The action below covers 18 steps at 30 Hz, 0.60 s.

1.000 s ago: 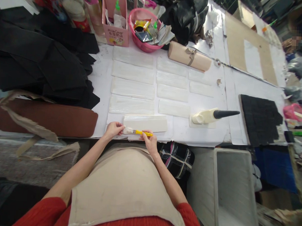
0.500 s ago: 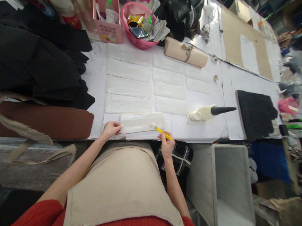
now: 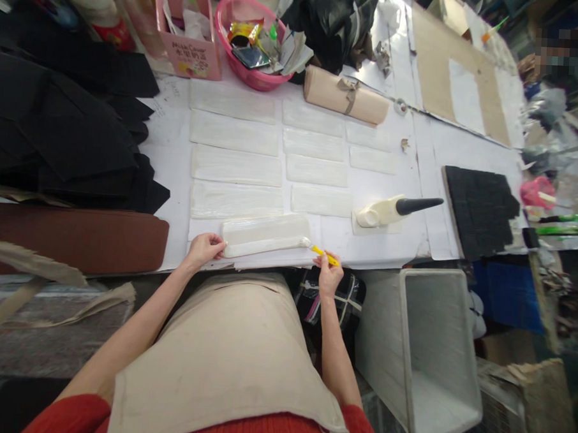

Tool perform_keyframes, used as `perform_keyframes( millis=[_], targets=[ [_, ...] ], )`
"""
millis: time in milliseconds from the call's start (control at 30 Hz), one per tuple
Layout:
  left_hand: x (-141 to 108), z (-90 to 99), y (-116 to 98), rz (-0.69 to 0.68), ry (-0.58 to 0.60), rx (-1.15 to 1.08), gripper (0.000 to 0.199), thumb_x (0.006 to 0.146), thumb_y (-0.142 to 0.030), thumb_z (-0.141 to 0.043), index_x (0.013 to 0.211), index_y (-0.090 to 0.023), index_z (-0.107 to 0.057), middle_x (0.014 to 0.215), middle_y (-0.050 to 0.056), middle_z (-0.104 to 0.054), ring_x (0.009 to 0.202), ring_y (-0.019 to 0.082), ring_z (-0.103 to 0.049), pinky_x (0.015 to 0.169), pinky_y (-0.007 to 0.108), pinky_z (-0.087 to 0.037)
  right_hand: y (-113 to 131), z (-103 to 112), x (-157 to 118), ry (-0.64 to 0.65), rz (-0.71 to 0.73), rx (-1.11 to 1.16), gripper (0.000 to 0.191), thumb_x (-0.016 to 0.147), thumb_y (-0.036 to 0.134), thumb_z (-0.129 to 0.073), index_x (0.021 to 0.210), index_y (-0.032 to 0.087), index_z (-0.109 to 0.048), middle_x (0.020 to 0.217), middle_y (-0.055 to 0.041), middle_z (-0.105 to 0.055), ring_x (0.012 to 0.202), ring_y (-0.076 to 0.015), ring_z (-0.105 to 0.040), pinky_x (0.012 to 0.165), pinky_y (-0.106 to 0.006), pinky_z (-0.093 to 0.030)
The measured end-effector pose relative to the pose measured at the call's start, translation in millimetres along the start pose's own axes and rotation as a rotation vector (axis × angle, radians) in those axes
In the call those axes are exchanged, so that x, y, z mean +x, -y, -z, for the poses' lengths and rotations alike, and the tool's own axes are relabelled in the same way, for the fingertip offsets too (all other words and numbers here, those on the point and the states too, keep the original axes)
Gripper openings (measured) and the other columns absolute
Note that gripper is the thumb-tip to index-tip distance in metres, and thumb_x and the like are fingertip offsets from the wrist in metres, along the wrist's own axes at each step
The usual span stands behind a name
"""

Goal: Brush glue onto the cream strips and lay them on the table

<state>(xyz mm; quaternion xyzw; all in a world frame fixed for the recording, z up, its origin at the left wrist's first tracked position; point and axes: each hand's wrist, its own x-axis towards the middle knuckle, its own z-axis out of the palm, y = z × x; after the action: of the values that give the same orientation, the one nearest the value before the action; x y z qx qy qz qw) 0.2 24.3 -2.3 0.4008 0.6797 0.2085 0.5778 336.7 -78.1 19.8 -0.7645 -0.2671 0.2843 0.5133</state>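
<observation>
The white-covered table (image 3: 383, 251) spreads out in front of me, and at its left a heap of black sheets (image 3: 68, 117) lies in overlapping layers. My beige apron (image 3: 235, 361) faces the table edge, with a grey bin (image 3: 384, 335) standing below that edge on my right. Far to the right lies a tan board (image 3: 434, 63); near me on the left a long brown piece (image 3: 72, 239) rests just beside the black heap. A black slab (image 3: 481, 212) sits towards the right end. At the back stand a pink basin (image 3: 256, 81) full of small things and, just beside it, a pink box (image 3: 193, 59); a tied beige roll (image 3: 332, 96) lies near the basin.

The long pale strip (image 3: 266, 234) I have in hand lies flat at the near edge of the table, between my two hands, with other pale strips (image 3: 237, 134) laid out in columns beyond it. To its right is a cream object with a black tapering end (image 3: 380, 213). My left hand (image 3: 206, 250) pinches the strip's near left corner. My right hand (image 3: 330, 276) pinches the yellow handle of a small brush (image 3: 325, 254), its whitish tip at the strip's right end
</observation>
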Motion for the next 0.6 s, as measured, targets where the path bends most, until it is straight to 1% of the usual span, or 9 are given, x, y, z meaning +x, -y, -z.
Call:
perform_keyframes(
  millis=[67, 133, 200, 267, 333, 400, 467, 533, 600],
  targets=[
    [0.0, 0.4, -1.1, -0.003, 0.007, 0.004, 0.024, 0.056, -0.035, -0.074, 0.064, -0.017, -0.060, 0.047, 0.001, -0.063, 0.042, 0.015, -0.059, 0.043, 0.023, -0.050, 6.1, 16.9, 8.8, -0.122, 0.028, 0.005, 0.042, 0.084, 0.051, -0.063, 0.102, 0.013, -0.064, 0.078, -0.0054, -0.072, 0.066, -0.0183, -0.073, 0.064, -0.030, -0.061],
    [0.0, 0.7, -2.3, 0.004, 0.011, 0.009, 0.024, 0.055, -0.034, -0.074, 0.063, -0.017, -0.059, 0.047, 0.001, -0.063, 0.042, 0.015, -0.059, 0.043, 0.023, -0.050, 16.3, 20.0, 6.0, -0.132, 0.050, 0.038, 0.040, 0.085, 0.050, -0.063, 0.103, 0.014, -0.063, 0.078, -0.0050, -0.072, 0.065, -0.0182, -0.073, 0.063, -0.029, -0.061],
    [0.1, 1.2, -3.2, 0.010, 0.018, 0.019, 0.024, 0.055, -0.034, -0.074, 0.062, -0.017, -0.059, 0.047, 0.001, -0.063, 0.042, 0.015, -0.059, 0.044, 0.023, -0.050, 25.8, 7.0, -6.9, -0.042, 0.035, 0.103, 0.040, 0.086, 0.049, -0.065, 0.105, 0.014, -0.063, 0.076, -0.0042, -0.072, 0.064, -0.0187, -0.074, 0.062, -0.029, -0.061],
    [0.6, 1.8, -3.6, 0.009, 0.025, 0.027, 0.025, 0.055, -0.035, -0.075, 0.062, -0.017, -0.059, 0.047, 0.001, -0.063, 0.043, 0.015, -0.060, 0.044, 0.023, -0.050, 30.0, -17.9, -24.1, 0.114, -0.017, 0.172, 0.038, 0.084, 0.048, -0.067, 0.104, 0.015, -0.063, 0.074, -0.0031, -0.072, 0.062, -0.0187, -0.073, 0.060, -0.028, -0.061],
    [1.3, 2.5, -3.4, -0.001, 0.036, 0.034, 0.027, 0.055, -0.036, -0.077, 0.062, -0.017, -0.060, 0.048, 0.001, -0.063, 0.043, 0.015, -0.060, 0.044, 0.023, -0.050, 27.1, -44.2, -37.6, 0.275, -0.065, 0.218, 0.037, 0.083, 0.048, -0.068, 0.100, 0.016, -0.064, 0.071, -0.0019, -0.071, 0.060, -0.0178, -0.072, 0.058, -0.028, -0.061],
    [1.8, 3.4, -3.0, -0.011, 0.044, 0.043, 0.030, 0.053, -0.038, -0.079, 0.062, -0.017, -0.060, 0.048, 0.000, -0.063, 0.043, 0.015, -0.060, 0.044, 0.023, -0.050, 18.6, -59.4, -40.4, 0.358, -0.083, 0.227, 0.036, 0.081, 0.048, -0.069, 0.098, 0.016, -0.064, 0.070, -0.0015, -0.071, 0.058, -0.0171, -0.072, 0.057, -0.027, -0.060],
    [2.0, 4.0, -3.1, -0.017, 0.052, 0.048, 0.032, 0.052, -0.040, -0.080, 0.063, -0.017, -0.060, 0.048, 0.000, -0.063, 0.044, 0.015, -0.060, 0.044, 0.023, -0.051, 8.0, -56.1, -29.8, 0.296, -0.082, 0.215, 0.039, 0.080, 0.049, -0.070, 0.098, 0.015, -0.064, 0.070, -0.0018, -0.071, 0.058, -0.0170, -0.071, 0.058, -0.027, -0.060],
    [1.8, 4.2, -3.6, -0.019, 0.052, 0.047, 0.034, 0.050, -0.041, -0.081, 0.064, -0.016, -0.061, 0.049, 0.001, -0.064, 0.045, 0.015, -0.061, 0.045, 0.023, -0.051, -0.5, -36.0, -9.5, 0.114, -0.070, 0.186, 0.042, 0.079, 0.051, -0.069, 0.098, 0.014, -0.063, 0.070, -0.0026, -0.071, 0.059, -0.0178, -0.072, 0.058, -0.028, -0.060],
    [1.4, 4.0, -4.4, -0.014, 0.051, 0.043, 0.035, 0.049, -0.041, -0.081, 0.064, -0.016, -0.062, 0.049, 0.001, -0.064, 0.045, 0.015, -0.061, 0.045, 0.023, -0.051, -3.2, -9.4, 11.5, -0.075, -0.042, 0.131, 0.045, 0.079, 0.053, -0.067, 0.099, 0.013, -0.062, 0.071, -0.0036, -0.070, 0.060, -0.0187, -0.072, 0.057, -0.028, -0.059]
  ],
)
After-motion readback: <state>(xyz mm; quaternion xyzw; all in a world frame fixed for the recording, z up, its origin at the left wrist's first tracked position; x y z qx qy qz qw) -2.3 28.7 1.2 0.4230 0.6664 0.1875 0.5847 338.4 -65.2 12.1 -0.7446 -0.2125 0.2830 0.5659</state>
